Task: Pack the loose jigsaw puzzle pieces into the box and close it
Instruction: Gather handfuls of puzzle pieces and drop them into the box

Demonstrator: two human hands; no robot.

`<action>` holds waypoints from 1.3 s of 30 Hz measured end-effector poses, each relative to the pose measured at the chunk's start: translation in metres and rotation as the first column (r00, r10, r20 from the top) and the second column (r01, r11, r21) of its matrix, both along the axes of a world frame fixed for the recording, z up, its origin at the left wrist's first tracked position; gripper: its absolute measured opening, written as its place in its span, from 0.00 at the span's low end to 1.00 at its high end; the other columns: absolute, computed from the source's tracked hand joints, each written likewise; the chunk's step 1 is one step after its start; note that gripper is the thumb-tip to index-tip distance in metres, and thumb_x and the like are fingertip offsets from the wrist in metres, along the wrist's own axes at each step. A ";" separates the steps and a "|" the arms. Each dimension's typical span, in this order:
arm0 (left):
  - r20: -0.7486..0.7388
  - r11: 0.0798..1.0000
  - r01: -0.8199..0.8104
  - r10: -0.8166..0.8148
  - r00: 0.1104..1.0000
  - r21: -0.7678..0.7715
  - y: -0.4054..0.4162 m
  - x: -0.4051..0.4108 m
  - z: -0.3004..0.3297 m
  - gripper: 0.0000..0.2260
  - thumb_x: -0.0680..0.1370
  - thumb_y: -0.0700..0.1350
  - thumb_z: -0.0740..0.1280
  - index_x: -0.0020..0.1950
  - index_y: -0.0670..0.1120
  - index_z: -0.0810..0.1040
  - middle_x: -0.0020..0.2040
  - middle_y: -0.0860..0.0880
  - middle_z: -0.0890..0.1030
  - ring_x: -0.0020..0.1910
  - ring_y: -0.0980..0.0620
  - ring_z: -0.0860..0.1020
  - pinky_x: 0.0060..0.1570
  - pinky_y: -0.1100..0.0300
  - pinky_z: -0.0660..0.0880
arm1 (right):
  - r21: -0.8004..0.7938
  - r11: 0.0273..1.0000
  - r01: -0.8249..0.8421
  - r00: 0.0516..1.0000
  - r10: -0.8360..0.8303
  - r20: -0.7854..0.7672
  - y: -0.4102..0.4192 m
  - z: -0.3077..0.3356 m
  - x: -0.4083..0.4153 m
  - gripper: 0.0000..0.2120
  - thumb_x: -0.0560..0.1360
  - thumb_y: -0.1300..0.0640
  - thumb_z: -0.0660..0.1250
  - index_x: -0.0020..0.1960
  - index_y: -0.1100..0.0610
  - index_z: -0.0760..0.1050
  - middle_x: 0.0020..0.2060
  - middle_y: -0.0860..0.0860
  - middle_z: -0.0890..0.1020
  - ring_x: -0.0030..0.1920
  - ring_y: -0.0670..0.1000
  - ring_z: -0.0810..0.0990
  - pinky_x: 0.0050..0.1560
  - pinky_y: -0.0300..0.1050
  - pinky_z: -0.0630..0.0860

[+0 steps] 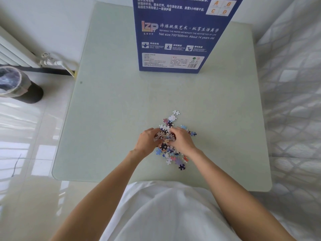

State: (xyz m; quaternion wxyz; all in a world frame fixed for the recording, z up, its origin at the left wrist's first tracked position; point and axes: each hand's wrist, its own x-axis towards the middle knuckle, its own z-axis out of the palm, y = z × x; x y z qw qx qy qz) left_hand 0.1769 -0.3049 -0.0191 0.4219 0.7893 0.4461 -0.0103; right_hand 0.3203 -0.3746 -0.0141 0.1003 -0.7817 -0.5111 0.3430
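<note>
On worktop (111, 105), near front edge: loose puzzle pieces (171, 148) in small scattered pile, strays at far end and near end. Left hand (147, 142) and right hand (181, 140) cupped together over pile middle, fingers curled round a raised clump of pieces between them, both grasping. Blue box (175, 37) standing upright at far side of worktop, well apart from pile, printed face toward camera; opening not visible, cannot tell open or closed. Step in hand, by judgement: scooping a handful for transfer to box. For a clean scoop: keep palms pressed inward and low, slide fingertips under clump, lift level, avoid overfilling so nothing drops on the long carry. Better still, lay box down or pull closer first. Then sweep strays into one heap before next grab. Risk: pieces slipping off worktop edge toward lap or floor.
</note>
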 end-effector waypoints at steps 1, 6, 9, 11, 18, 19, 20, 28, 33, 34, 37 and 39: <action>-0.002 1.000 0.001 -0.001 1.000 0.002 0.000 0.000 0.000 0.14 0.74 0.44 0.70 0.58 0.44 0.77 0.48 0.44 0.79 0.46 0.44 0.77 0.44 0.59 0.68 | 0.004 1.000 -0.004 1.000 0.004 0.009 0.000 0.000 0.000 0.13 0.69 0.57 0.73 0.49 0.58 0.74 0.44 0.49 0.75 0.45 0.49 0.69 0.42 0.41 0.62; 0.003 1.000 -0.005 0.005 1.000 0.009 0.004 -0.002 0.002 0.11 0.74 0.47 0.70 0.55 0.45 0.78 0.45 0.45 0.79 0.43 0.45 0.77 0.40 0.59 0.67 | 0.020 1.000 0.003 1.000 -0.003 0.004 -0.001 0.003 0.005 0.11 0.70 0.56 0.72 0.46 0.57 0.72 0.43 0.51 0.76 0.42 0.50 0.72 0.38 0.41 0.64; -0.022 1.000 -0.020 0.020 1.000 0.004 0.010 -0.006 0.002 0.11 0.74 0.46 0.70 0.54 0.44 0.78 0.45 0.45 0.79 0.43 0.44 0.77 0.40 0.59 0.67 | 0.022 0.997 0.071 0.996 -0.070 -0.047 -0.003 0.003 0.011 0.13 0.70 0.57 0.73 0.47 0.63 0.73 0.41 0.56 0.78 0.40 0.55 0.75 0.41 0.46 0.70; -0.040 0.999 -0.036 0.035 0.999 -0.006 0.013 -0.009 0.002 0.11 0.74 0.46 0.70 0.54 0.44 0.78 0.46 0.45 0.80 0.44 0.44 0.77 0.41 0.58 0.69 | 0.029 0.993 0.118 0.991 -0.116 -0.068 -0.004 0.004 0.012 0.15 0.70 0.57 0.73 0.52 0.64 0.74 0.40 0.58 0.80 0.33 0.54 0.74 0.41 0.46 0.72; -0.062 0.998 -0.067 0.066 0.996 -0.012 0.018 -0.008 0.007 0.06 0.75 0.44 0.69 0.50 0.43 0.79 0.40 0.45 0.81 0.37 0.46 0.76 0.37 0.62 0.66 | 0.056 0.987 0.148 0.985 -0.142 -0.099 -0.009 0.010 0.019 0.20 0.73 0.57 0.70 0.62 0.61 0.74 0.48 0.59 0.82 0.43 0.58 0.81 0.48 0.45 0.75; -0.058 0.998 -0.066 0.066 0.996 -0.001 0.018 -0.009 0.009 0.07 0.75 0.44 0.69 0.51 0.43 0.79 0.40 0.46 0.82 0.37 0.48 0.76 0.37 0.63 0.66 | 0.060 0.989 0.135 0.987 -0.128 -0.098 -0.009 0.012 0.020 0.19 0.73 0.57 0.70 0.62 0.61 0.74 0.50 0.59 0.82 0.47 0.59 0.81 0.52 0.47 0.75; -0.056 0.998 -0.066 0.066 0.996 0.007 0.019 -0.009 0.011 0.07 0.75 0.44 0.69 0.52 0.43 0.80 0.41 0.46 0.83 0.37 0.49 0.76 0.38 0.63 0.67 | 0.059 0.991 0.122 0.989 -0.116 -0.094 -0.010 0.013 0.022 0.19 0.73 0.58 0.70 0.62 0.61 0.74 0.51 0.59 0.82 0.47 0.58 0.81 0.54 0.48 0.75; 0.008 0.994 -0.097 0.097 0.995 0.053 0.024 -0.018 0.025 0.08 0.74 0.46 0.70 0.51 0.44 0.82 0.41 0.46 0.83 0.41 0.46 0.80 0.39 0.59 0.72 | 0.084 0.995 0.046 0.997 -0.051 0.057 -0.013 0.023 0.026 0.16 0.74 0.53 0.68 0.60 0.58 0.76 0.49 0.54 0.84 0.48 0.54 0.82 0.51 0.45 0.76; 0.115 0.992 -0.095 0.084 0.990 0.088 0.031 -0.015 0.048 0.07 0.73 0.48 0.71 0.46 0.46 0.82 0.35 0.48 0.83 0.38 0.47 0.80 0.39 0.56 0.74 | 0.139 0.981 0.134 0.990 -0.126 -0.063 -0.007 0.046 0.035 0.15 0.71 0.53 0.71 0.56 0.57 0.79 0.49 0.51 0.83 0.45 0.49 0.82 0.52 0.47 0.78; 0.150 0.989 -0.090 0.072 0.986 0.115 0.039 -0.009 0.061 0.07 0.73 0.49 0.71 0.48 0.47 0.83 0.36 0.50 0.83 0.38 0.50 0.81 0.39 0.58 0.74 | 0.163 0.977 0.139 0.989 -0.127 -0.083 0.001 0.061 0.041 0.14 0.71 0.53 0.72 0.55 0.58 0.79 0.48 0.51 0.84 0.43 0.47 0.82 0.51 0.45 0.78; 0.267 0.972 -0.089 0.029 0.963 0.217 0.065 0.007 0.113 0.08 0.73 0.50 0.71 0.50 0.50 0.83 0.39 0.54 0.84 0.38 0.58 0.81 0.40 0.62 0.75 | 0.270 0.950 0.155 0.974 -0.103 -0.200 0.025 0.118 0.062 0.10 0.70 0.55 0.73 0.48 0.59 0.79 0.41 0.49 0.82 0.38 0.47 0.81 0.40 0.43 0.79; 0.323 0.955 -0.079 -0.018 0.946 0.286 0.085 0.015 0.140 0.07 0.73 0.50 0.72 0.48 0.49 0.84 0.37 0.54 0.84 0.35 0.57 0.81 0.39 0.64 0.75 | 0.349 0.921 0.170 0.954 -0.066 -0.291 0.041 0.154 0.072 0.08 0.69 0.58 0.74 0.47 0.56 0.78 0.40 0.50 0.83 0.36 0.48 0.82 0.33 0.42 0.77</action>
